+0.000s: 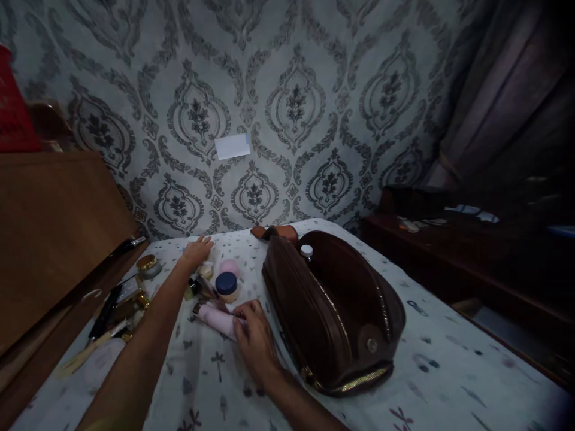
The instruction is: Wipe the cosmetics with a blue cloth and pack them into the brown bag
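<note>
On a patterned white cloth, my right hand [255, 335] has its fingers around the end of a pink tube [216, 319]. My left hand [197, 250] reaches farther back, fingers spread, beyond a small cluster of items. That cluster holds a jar with a dark blue lid [226, 286], a pink round item [229, 268] and a small dark bottle [191, 288]. Right of my right hand stands a brown bag [309, 305], unzipped and gaping, with a white-capped bottle [306, 252] inside it.
Several cosmetics and brushes lie at the left, near a gold-lidded jar [148, 266]. A brown wooden board [58, 221] rises at the left edge. Behind the bag sits an orange-brown item [284, 232]. Dark furniture [431, 263] stands at the right, before a curtain.
</note>
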Motion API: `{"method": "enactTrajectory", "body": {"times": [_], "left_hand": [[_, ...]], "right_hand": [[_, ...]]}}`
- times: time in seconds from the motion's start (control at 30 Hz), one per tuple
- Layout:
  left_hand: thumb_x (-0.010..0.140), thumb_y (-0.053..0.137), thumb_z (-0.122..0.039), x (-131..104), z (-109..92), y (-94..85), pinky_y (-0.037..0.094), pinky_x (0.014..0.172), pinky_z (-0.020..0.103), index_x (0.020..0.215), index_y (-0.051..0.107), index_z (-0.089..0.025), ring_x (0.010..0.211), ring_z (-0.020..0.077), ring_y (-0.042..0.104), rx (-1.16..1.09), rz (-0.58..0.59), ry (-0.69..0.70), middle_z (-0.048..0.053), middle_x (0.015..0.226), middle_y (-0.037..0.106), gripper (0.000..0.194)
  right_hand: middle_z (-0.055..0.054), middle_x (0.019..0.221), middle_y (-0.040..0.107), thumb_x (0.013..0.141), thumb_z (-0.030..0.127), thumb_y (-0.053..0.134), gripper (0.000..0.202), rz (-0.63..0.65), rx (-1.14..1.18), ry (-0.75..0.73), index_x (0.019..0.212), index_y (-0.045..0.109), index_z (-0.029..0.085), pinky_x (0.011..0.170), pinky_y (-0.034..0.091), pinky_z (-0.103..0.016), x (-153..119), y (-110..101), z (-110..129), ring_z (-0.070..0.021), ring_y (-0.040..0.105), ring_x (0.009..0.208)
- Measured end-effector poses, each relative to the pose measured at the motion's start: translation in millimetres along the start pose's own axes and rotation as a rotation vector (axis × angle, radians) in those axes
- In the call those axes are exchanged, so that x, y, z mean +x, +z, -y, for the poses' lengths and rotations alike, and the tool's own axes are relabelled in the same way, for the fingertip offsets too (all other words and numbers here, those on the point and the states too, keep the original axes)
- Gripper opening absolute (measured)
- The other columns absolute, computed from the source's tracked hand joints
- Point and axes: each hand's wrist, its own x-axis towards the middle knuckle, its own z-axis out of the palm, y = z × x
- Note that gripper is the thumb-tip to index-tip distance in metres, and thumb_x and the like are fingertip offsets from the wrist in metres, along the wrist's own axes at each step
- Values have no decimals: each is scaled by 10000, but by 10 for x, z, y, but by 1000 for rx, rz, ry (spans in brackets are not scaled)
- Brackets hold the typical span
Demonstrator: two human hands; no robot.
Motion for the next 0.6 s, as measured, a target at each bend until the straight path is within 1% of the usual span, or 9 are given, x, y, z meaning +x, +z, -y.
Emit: {"method": "enactTrajectory", "body": {"times": [0.03, 0.1, 0.17, 0.2, 0.27, 0.43, 0.5, 0.57, 0.6], "left_hand": [[833, 530, -38, -21, 55, -4, 484, 984, 420, 1232, 570, -260, 1376, 291, 422, 3, 8, 2, 120, 1412, 531, 458], [852, 528, -74, -87, 156, -24, 496, 942, 395, 1237, 560, -242, 1265, 280, 537, 10, 28, -6, 133, 1250, 637, 421], [883, 497, -107, -178, 227, -48, 503, 887, 382, 1221, 572, -238, 1106, 269, 636, 14, 45, -16, 127, 1117, 687, 369], [898, 475, -116, -231, 248, -58, 502, 867, 376, 1209, 581, -242, 1047, 262, 659, 13, 48, -20, 123, 1087, 695, 351], [917, 445, -124, -343, 263, -75, 494, 847, 366, 1177, 605, -248, 1005, 253, 672, 9, 43, -24, 117, 1073, 699, 330], [931, 446, -135, -592, 266, -129, 497, 822, 334, 1046, 669, -231, 1019, 240, 658, -1, 18, -72, 98, 1047, 702, 268], [956, 444, -158, -616, 278, -162, 513, 831, 350, 1096, 650, -209, 1034, 236, 644, 2, -7, -113, 100, 1091, 683, 254], [973, 489, -229, -566, 280, -184, 526, 870, 394, 1180, 607, -181, 1070, 236, 622, 5, -39, -153, 103, 1176, 643, 243], [968, 526, -272, -515, 271, -184, 529, 889, 420, 1209, 588, -171, 1084, 237, 612, 5, -51, -167, 103, 1213, 621, 269]], "right_hand": [[-77, 977, 578, 821, 121, 491, 185, -1, -1, 0, 923, 633, 181, 822, 479, -339, 2, -5, 5, -217, 611, 919], [-76, 969, 576, 823, 123, 490, 176, 0, -2, -8, 906, 633, 181, 823, 476, -338, 10, -15, 14, -217, 610, 917], [-75, 958, 574, 828, 126, 486, 171, 10, -3, -17, 890, 635, 179, 817, 476, -335, 21, -20, 20, -215, 611, 905], [-75, 954, 574, 829, 128, 485, 168, 14, -3, -20, 882, 636, 178, 810, 477, -333, 27, -21, 20, -213, 611, 897], [-76, 943, 575, 830, 133, 490, 161, 17, -5, -30, 868, 640, 177, 801, 477, -330, 36, -18, 12, -213, 611, 887], [-78, 935, 581, 834, 147, 499, 161, 9, -19, -58, 869, 652, 180, 789, 480, -329, 43, 8, -28, -215, 609, 873], [-82, 934, 582, 831, 145, 501, 160, 10, -28, -56, 869, 654, 174, 793, 480, -335, 41, 15, -30, -220, 609, 875], [-83, 941, 585, 831, 142, 504, 161, 12, -24, -59, 874, 656, 170, 804, 480, -334, 39, 13, -21, -220, 611, 886], [-82, 944, 586, 831, 140, 504, 162, 14, -21, -61, 877, 657, 170, 807, 479, -330, 37, 9, -13, -218, 612, 889]]}}
